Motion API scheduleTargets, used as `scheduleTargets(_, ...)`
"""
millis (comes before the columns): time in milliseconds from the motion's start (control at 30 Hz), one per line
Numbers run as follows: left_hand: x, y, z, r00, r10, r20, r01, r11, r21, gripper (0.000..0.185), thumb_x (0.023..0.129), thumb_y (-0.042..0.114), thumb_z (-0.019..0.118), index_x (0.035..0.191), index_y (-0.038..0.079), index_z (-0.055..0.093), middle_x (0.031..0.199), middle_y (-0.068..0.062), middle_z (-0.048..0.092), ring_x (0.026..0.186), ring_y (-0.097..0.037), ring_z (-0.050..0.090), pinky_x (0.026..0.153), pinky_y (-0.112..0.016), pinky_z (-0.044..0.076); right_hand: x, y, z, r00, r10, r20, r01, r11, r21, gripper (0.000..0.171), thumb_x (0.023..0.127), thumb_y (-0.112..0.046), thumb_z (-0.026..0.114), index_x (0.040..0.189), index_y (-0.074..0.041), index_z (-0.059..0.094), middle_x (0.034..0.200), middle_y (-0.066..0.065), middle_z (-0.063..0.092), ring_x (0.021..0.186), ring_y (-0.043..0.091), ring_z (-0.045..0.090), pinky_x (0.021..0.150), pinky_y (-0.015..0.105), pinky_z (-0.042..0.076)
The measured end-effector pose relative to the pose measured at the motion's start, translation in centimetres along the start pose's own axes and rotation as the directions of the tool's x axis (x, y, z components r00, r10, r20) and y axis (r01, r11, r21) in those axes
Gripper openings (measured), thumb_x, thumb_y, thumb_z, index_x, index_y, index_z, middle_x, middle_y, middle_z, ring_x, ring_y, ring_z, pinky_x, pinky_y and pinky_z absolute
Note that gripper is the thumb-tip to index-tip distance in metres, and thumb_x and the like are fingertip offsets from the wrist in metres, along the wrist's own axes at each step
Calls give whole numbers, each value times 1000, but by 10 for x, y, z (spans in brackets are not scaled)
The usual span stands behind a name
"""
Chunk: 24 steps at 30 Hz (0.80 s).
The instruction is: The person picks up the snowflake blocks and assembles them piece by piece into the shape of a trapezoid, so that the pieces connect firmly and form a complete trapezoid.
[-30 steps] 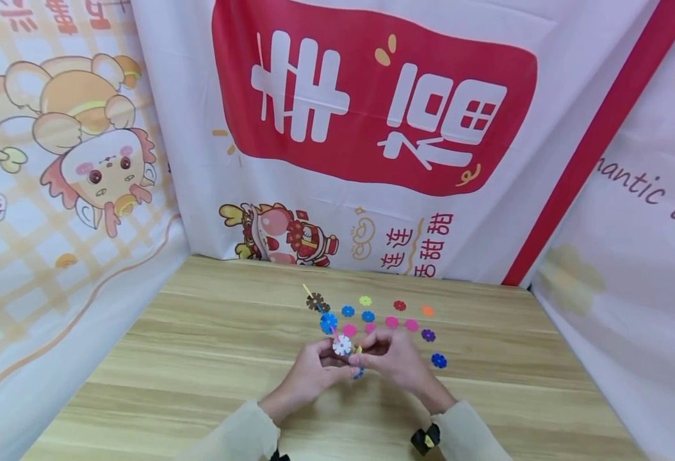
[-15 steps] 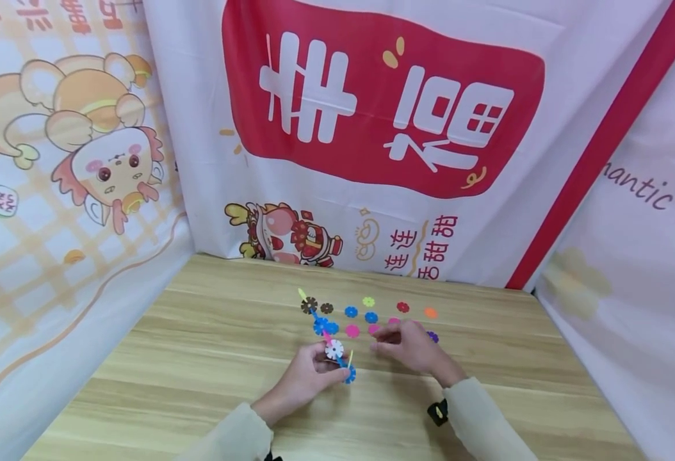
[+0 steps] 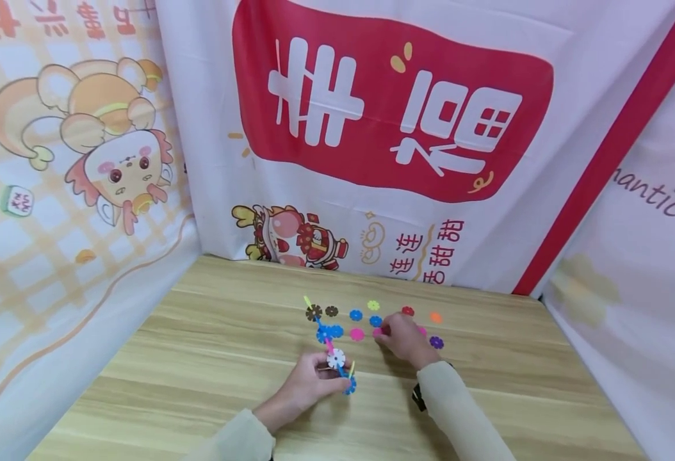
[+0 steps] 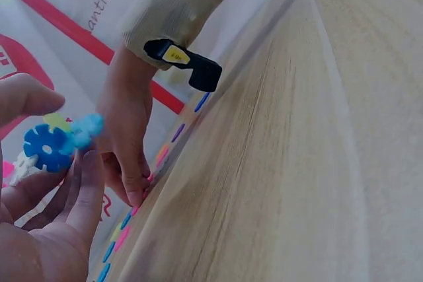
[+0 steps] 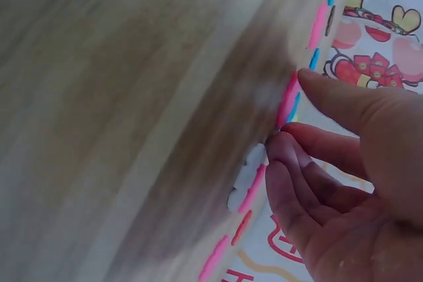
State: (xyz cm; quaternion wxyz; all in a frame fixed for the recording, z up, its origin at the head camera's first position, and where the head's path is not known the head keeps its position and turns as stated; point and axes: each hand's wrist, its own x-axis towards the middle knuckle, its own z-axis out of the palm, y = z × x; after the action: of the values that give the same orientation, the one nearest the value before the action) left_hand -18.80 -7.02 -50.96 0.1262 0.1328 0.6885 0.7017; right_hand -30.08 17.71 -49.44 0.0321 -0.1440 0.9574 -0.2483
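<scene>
We are recording joining paused: left hand (image 3: 309,382) gripping the chain (image 3: 335,359), right hand (image 3: 405,337), now off it, pinching a pink disc (image 5: 288,102).

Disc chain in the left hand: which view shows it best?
Head: nearly all of the chain shows, from the yellow piece at its far end to the blue disc at the left hand. Left wrist: near end only, larger, cropped at left. Right wrist: none of it.

Free tabletop (image 3: 372,422) nearside; discs (image 3: 375,321) crowd right hand (image 3: 405,338)
</scene>
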Motion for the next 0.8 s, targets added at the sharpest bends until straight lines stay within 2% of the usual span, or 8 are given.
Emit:
scheduleTargets(100, 2, -4, 1, 1000, -18, -24, 18, 1000, -15, 43, 91, 17, 83, 124, -5, 68, 119, -15, 75, 103, -18, 73, 91, -26, 62, 1, 0, 1, 1000, 20, -3, -20, 1000, 1, 9, 95, -12, 80, 98, -4, 78, 87, 3, 72, 78, 15, 62, 77, 33, 61)
scheduleTargets(200, 4, -8, 0, 997, -38, -62, 37, 999, -14, 42, 90, 17, 83, 123, -5, 68, 115, -12, 75, 99, -16, 72, 88, -25, 62, -2, -1, -1, 1000, 24, -2, -24, 999, 37, 10, 92, -10, 83, 94, -3, 75, 86, 4, 71, 79, 16, 62, 75, 33, 60)
scheduleTargets(333, 1, -11, -2, 996, -51, -71, 50, 999, -12, 46, 87, 8, 83, 127, -6, 66, 121, -16, 73, 104, -20, 72, 91, -24, 62, -8, -4, -3, 1000, 28, 12, -29, 996, 89, 16, 89, -12, 86, 87, -8, 70, 82, 1, 66, 76, 15, 58, 68, 28, 52)
scheduleTargets(400, 1, -11, -3, 997, -44, -59, 43, 999, -16, 48, 87, 6, 83, 129, -7, 65, 125, -19, 72, 109, -22, 73, 94, -24, 61, -13, -8, -5, 1000, 16, 15, -18, 988, 154, 15, 89, -12, 85, 88, -9, 71, 82, 0, 67, 75, 14, 58, 65, 26, 52)
scheduleTargets(500, 1, -10, -2, 999, -26, -44, 26, 1000, 4, 49, 86, 7, 84, 129, -5, 65, 127, -19, 72, 111, -24, 74, 94, -25, 62, -23, -17, -11, 998, -58, 19, 49, 953, 298, 7, 94, -14, 80, 95, -10, 75, 85, 1, 71, 77, 19, 65, 66, 30, 59)
scheduleTargets(600, 2, -7, -1, 999, -4, -34, 6, 999, 46, 48, 87, 10, 84, 130, -3, 66, 126, -18, 73, 110, -25, 74, 92, -25, 62, -34, -30, -19, 983, -180, 28, 151, 890, 430, 8, 100, -16, 74, 104, -9, 77, 89, 5, 75, 83, 33, 72, 74, 42, 65)
scheduleTargets(667, 2, -5, 0, 1000, 12, -26, -10, 998, 68, 48, 88, 10, 84, 130, -3, 66, 125, -18, 73, 108, -24, 75, 91, -24, 62, -43, -37, -23, 971, -235, 32, 193, 862, 469, 9, 101, -18, 73, 106, -11, 77, 91, 6, 76, 86, 37, 73, 78, 47, 65)
scheduleTargets(800, 2, -2, 1, 999, 51, -9, -51, 996, 73, 47, 89, 7, 81, 130, -7, 63, 125, -20, 73, 108, -25, 75, 92, -25, 62, -54, -45, -24, 961, -276, 19, 236, 854, 464, 8, 101, -21, 73, 105, -15, 77, 92, 4, 75, 83, 28, 73, 75, 41, 65)
